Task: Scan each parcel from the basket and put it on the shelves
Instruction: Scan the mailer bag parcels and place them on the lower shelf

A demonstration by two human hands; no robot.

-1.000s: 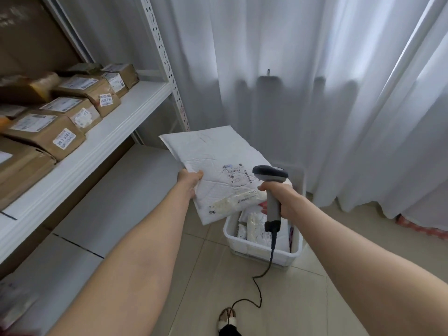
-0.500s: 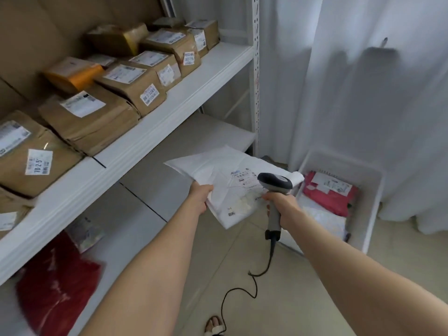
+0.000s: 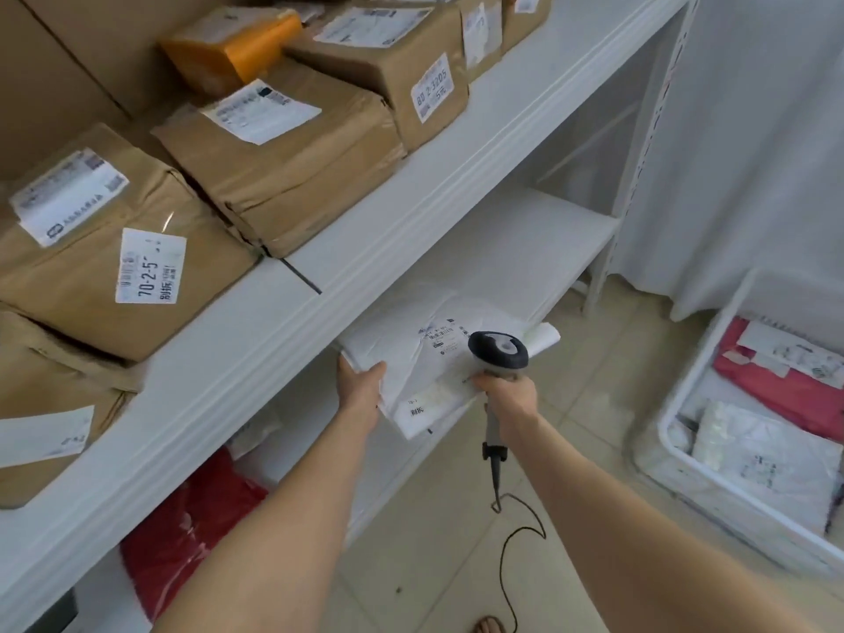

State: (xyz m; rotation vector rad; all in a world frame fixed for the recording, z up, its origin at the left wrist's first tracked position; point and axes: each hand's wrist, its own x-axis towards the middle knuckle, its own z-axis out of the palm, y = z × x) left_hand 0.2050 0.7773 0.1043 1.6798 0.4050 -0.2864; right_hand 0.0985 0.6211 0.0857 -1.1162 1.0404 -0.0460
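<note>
My left hand (image 3: 362, 383) grips the near left edge of a flat white mailer parcel (image 3: 424, 358) with a printed label, held level at the front of the lower shelf (image 3: 525, 249). My right hand (image 3: 507, 395) holds a grey corded barcode scanner (image 3: 497, 354) upright, its head just over the parcel's right side. The white basket (image 3: 685, 404) stands on the floor at the right, with a red parcel (image 3: 785, 386) and white parcels (image 3: 767, 459) inside.
The upper shelf (image 3: 365, 249) carries several brown cardboard parcels (image 3: 283, 162) with labels and an orange one (image 3: 228, 48). A red bag (image 3: 182, 518) lies on the lower shelf at the left. The scanner cable (image 3: 516, 532) trails over the tiled floor. White curtains hang at the right.
The view has swung left toward the shelves. Both hands have carried the white parcel and the scanner away from the basket to the front of the lower shelf.
</note>
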